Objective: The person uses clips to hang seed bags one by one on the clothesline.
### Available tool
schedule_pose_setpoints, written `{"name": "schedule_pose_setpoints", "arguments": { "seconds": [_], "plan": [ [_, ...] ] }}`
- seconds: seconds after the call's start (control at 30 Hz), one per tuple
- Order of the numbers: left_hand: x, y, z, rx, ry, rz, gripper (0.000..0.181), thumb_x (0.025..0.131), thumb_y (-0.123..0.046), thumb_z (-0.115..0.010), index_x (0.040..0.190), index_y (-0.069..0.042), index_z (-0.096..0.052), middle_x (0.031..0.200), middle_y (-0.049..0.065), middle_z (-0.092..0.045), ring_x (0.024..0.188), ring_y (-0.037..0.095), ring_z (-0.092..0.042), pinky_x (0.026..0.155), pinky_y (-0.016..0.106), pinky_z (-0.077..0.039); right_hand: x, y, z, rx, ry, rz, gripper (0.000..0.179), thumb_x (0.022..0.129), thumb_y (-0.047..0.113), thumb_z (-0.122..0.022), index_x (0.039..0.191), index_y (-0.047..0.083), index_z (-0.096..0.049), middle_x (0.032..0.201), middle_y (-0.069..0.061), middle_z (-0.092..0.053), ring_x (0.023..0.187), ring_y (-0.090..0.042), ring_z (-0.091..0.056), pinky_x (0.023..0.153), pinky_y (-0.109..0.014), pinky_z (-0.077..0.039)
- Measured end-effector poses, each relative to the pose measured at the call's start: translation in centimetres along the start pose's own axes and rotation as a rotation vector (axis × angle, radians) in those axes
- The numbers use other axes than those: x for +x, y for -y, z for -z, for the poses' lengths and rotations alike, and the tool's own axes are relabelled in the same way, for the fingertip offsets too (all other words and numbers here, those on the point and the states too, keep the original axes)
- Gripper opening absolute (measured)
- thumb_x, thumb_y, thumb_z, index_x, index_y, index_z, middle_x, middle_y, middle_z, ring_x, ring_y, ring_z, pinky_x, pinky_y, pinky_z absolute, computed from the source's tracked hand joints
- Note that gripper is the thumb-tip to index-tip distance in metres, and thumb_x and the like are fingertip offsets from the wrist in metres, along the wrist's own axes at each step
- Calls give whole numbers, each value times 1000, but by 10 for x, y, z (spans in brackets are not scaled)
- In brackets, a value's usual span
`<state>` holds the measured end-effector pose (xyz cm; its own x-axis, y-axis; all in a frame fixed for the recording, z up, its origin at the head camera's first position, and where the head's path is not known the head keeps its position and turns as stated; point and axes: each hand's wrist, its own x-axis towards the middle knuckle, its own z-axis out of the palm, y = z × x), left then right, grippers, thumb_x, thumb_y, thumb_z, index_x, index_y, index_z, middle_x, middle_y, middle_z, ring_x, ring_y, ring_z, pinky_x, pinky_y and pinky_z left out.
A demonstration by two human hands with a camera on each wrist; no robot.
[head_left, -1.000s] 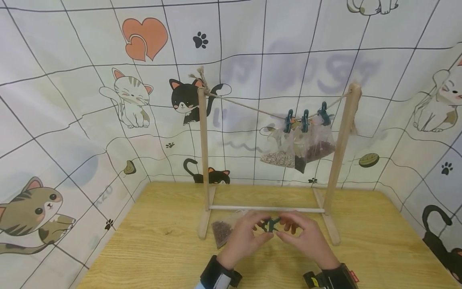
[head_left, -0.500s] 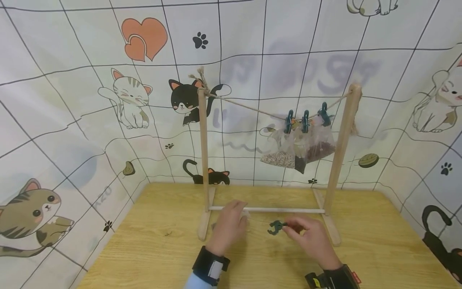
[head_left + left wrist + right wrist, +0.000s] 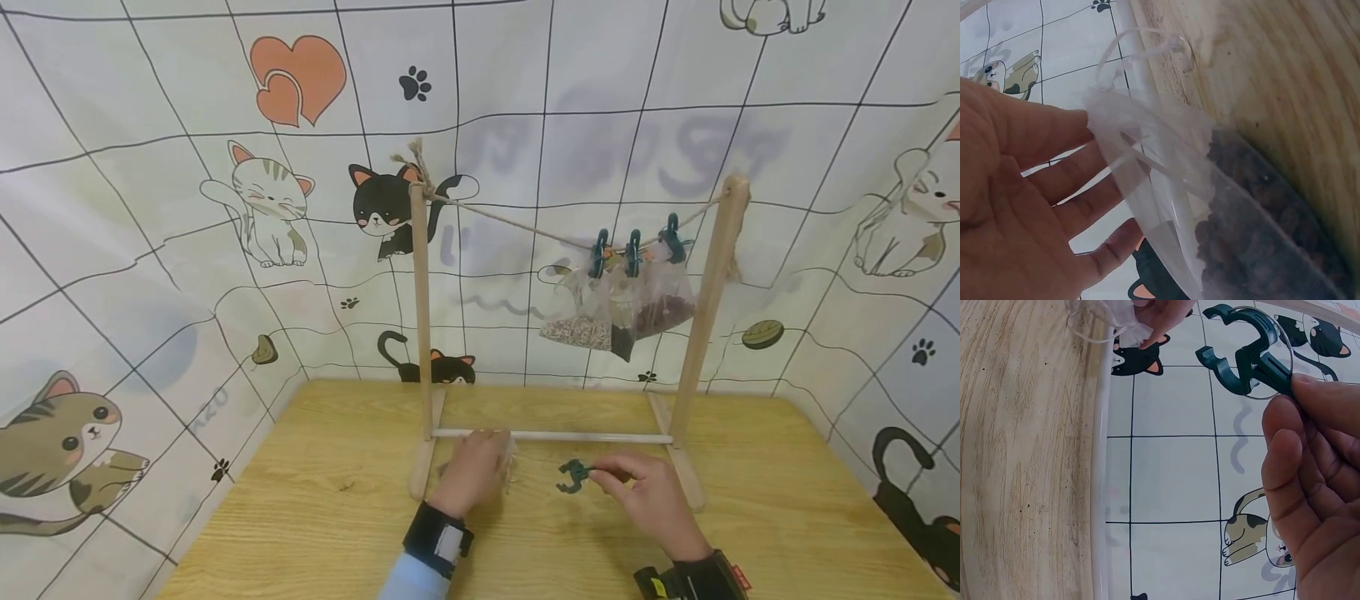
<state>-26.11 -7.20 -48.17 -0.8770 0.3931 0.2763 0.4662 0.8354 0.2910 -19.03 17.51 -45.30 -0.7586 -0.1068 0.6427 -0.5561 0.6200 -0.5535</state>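
My left hand [image 3: 472, 471] pinches the gathered top of a sheer white drawstring bag [image 3: 1166, 156]. Dark reddish-brown pieces fill its lower part, as the left wrist view shows; from the head most of the bag is hidden under that hand. My right hand [image 3: 648, 496] squeezes a dark green plastic clip [image 3: 1241, 353] between thumb and fingers by its handles, so the clip's jaws stand apart. The clip [image 3: 574, 476] points left, toward the bag, with a gap between them.
A wooden frame [image 3: 705, 333] with a slack twine line [image 3: 517, 223] stands on the wooden table [image 3: 330, 500]. Toward the right of the line hang several filled sheer bags [image 3: 581, 331] from green clips [image 3: 633, 252]. A white rod [image 3: 592, 437] joins the frame's feet.
My left hand has left the clip, moved left to the bag on the table and taken its top. The right hand keeps the clip, now held alone.
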Motion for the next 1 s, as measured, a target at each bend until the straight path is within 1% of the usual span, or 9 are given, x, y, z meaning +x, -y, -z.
{"name": "schedule_pose_setpoints", "arguments": {
  "seconds": [0.07,0.17,0.3,0.4,0.5,0.6,0.77,0.87,1.0],
  "plan": [
    [1,1,0,-5,-13,-8,37,89,-21,-57,125,-11,-56,115,9,-63,108,28,-57,92,49,-40,0,0,0,2,-7,8,13,74,14,-74,84,22,-70,78,16,-65,64,3,-54,53,-21,-44],
    [1,3,2,-39,-53,-19,28,88,-19,-59,115,-12,-63,106,6,-66,99,24,-59,88,46,-41,0,0,1,0,-21,26,14,73,13,-74,84,21,-71,78,15,-66,63,3,-55,53,-20,-43],
    [0,2,13,-132,-87,-1,16,88,-18,-59,101,-12,-67,96,3,-67,88,17,-61,81,35,-46,1,1,3,-7,-43,50,16,72,12,-75,83,22,-71,79,12,-67,64,3,-57,55,-16,-43],
    [-3,1,27,-204,-62,29,14,89,-19,-59,98,-13,-67,94,1,-67,84,13,-60,76,29,-49,1,2,5,-1,-49,60,15,72,11,-75,83,20,-72,81,7,-69,66,2,-59,55,-15,-44],
    [-7,0,40,-247,-27,25,9,88,-20,-60,94,-15,-65,92,-2,-66,81,10,-58,73,27,-48,1,4,7,19,-56,75,14,73,10,-75,84,18,-73,81,3,-70,67,1,-60,54,-16,-45],
    [-12,-1,50,-261,-24,-12,6,87,-20,-62,92,-18,-65,89,-5,-65,78,7,-57,69,25,-48,2,6,9,26,-81,111,18,71,8,-75,85,19,-73,82,2,-70,66,0,-60,54,-16,-45],
    [-13,-9,64,-260,-87,-103,7,86,-22,-63,92,-20,-66,84,-9,-64,72,2,-54,64,19,-45,6,9,17,1,-118,190,21,69,5,-76,85,17,-73,81,2,-70,67,-3,-62,56,-14,-45],
    [-11,-18,76,-300,-139,-167,6,86,-20,-64,91,-19,-66,83,-9,-63,70,0,-54,64,17,-45,13,13,27,-20,-122,224,20,70,5,-75,87,16,-73,82,2,-70,70,-4,-63,59,-15,-47],
    [-5,-31,94,-346,-237,-248,6,86,-17,-64,91,-15,-66,81,-6,-63,69,3,-54,63,18,-45,27,23,39,-49,-143,264,21,70,4,-75,87,15,-73,82,4,-69,73,-2,-63,65,-15,-48]
  ]
}}
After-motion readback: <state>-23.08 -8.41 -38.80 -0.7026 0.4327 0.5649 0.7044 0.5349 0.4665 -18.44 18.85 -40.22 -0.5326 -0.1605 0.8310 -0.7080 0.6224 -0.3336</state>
